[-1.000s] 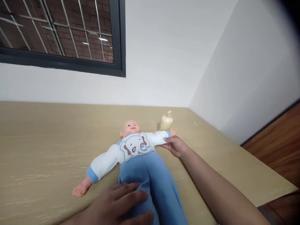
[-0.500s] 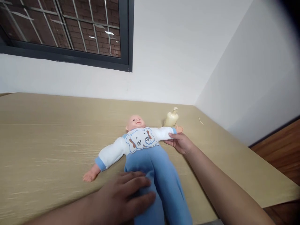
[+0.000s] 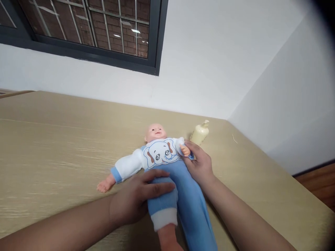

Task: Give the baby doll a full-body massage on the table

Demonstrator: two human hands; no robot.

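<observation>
A baby doll (image 3: pixel 159 153) lies on its back on the table, wearing a white top with an elephant face and blue trousers. My left hand (image 3: pixel 142 195) is wrapped over its leg on the left side, which is raised and bent, with the white cuff and bare foot toward me. With my right hand (image 3: pixel 199 162) I grip the doll's arm on the right at the blue cuff, and that arm is folded in toward its chest. The doll's other arm stretches out to the left on the tabletop. A pale yellow pump bottle (image 3: pixel 201 133) stands just beyond my right hand.
The wood-toned table (image 3: pixel 65 146) reaches back to a white wall (image 3: pixel 204 62). A dark-framed window (image 3: pixel 104 31) with bars is at upper left. A thin pale strand (image 3: pixel 235 138) lies right of the bottle. Reddish-brown wood (image 3: pixel 319 184) shows beyond the right edge.
The doll's arm in my right hand has folded inward from stretched out. My left hand has gone from resting on the leg to gripping it, and the leg has lifted. The view has shifted left.
</observation>
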